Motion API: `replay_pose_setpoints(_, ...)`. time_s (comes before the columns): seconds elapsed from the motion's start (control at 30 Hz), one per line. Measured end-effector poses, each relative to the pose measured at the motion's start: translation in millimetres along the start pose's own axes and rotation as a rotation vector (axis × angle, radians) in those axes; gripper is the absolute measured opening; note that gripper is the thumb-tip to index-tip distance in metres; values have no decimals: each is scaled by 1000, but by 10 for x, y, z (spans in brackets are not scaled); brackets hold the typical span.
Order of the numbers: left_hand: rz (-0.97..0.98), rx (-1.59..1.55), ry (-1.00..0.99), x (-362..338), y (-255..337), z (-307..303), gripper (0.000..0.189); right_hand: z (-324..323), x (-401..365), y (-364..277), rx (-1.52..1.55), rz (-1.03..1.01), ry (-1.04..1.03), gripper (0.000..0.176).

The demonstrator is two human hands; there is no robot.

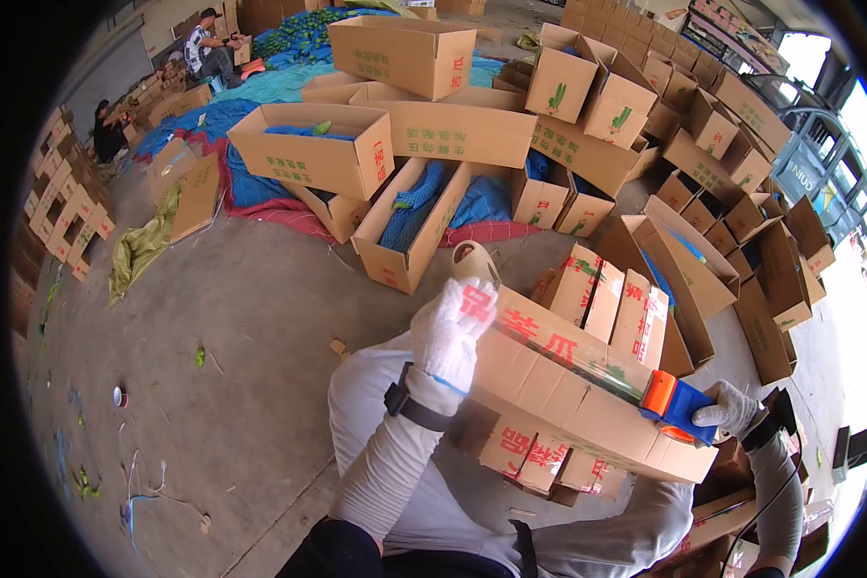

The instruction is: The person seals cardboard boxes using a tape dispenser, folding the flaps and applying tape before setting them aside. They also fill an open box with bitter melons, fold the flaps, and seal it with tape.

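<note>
A long closed carton with red and green print lies across my lap, slanting down to the right. My left hand, in a white glove, rests at its left end with the fingers bent over the edge. My right hand, also gloved, is closed round a blue and orange tape dispenser at the carton's right end. Clear shiny tape runs along the top from the dispenser. Just beyond the carton's left end stands a tape roll.
Closed cartons stand beyond the lap carton, others below it. Open cartons with blue netting stand ahead and right. Two people sit far left. Scraps and string lie on the left floor.
</note>
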State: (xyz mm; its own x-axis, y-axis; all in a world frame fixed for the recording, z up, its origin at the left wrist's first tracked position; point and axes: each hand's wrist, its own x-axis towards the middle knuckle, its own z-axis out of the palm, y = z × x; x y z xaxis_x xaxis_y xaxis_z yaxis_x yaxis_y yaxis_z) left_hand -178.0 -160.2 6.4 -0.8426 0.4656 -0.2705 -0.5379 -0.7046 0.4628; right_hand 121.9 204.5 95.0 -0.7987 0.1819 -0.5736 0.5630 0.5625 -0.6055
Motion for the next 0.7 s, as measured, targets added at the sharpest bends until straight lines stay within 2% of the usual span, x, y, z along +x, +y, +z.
replay_pose_setpoints(0.03,39,60,-10,97,199,-140,46,59,-8,-156,134,19,20,60)
replay_pose_setpoints(0.07,75,121,-20,166,319,-215,47,96,43,-359,40,71,24,56)
replay_pose_setpoints(0.13,172,292,23,151,401,-210,46,171,163,-601,105,21,-1,55)
replay_pose_setpoints(0.23,168,341,9,275,451,-425,42,132,350,-628,-115,82,-13,58)
replay_pose_setpoints(0.33,155,503,104,499,194,-811,40,181,435,-1061,-324,200,-26,61)
replay_pose_setpoints(0.4,38,648,47,558,6,-1135,35,245,535,-1206,-399,230,-29,63)
replay_pose_setpoints(0.47,15,1140,25,694,-438,-1647,33,313,632,-1389,-527,298,-41,65)
replay_pose_setpoints(0.5,-80,817,-4,715,-581,-1788,33,352,662,-1470,-526,313,-25,68)
replay_pose_setpoints(0.53,-245,924,76,604,-449,-1440,64,360,691,-1525,-525,329,-10,71)
replay_pose_setpoints(0.57,-266,917,11,634,-481,-1459,65,339,740,-1498,-541,334,-35,76)
replay_pose_setpoints(0.67,80,1359,-415,546,-512,-1688,51,367,784,-1642,-568,393,-16,81)
replay_pose_setpoints(0.7,243,1772,-596,640,-555,-1959,45,374,801,-1662,-575,397,-22,82)
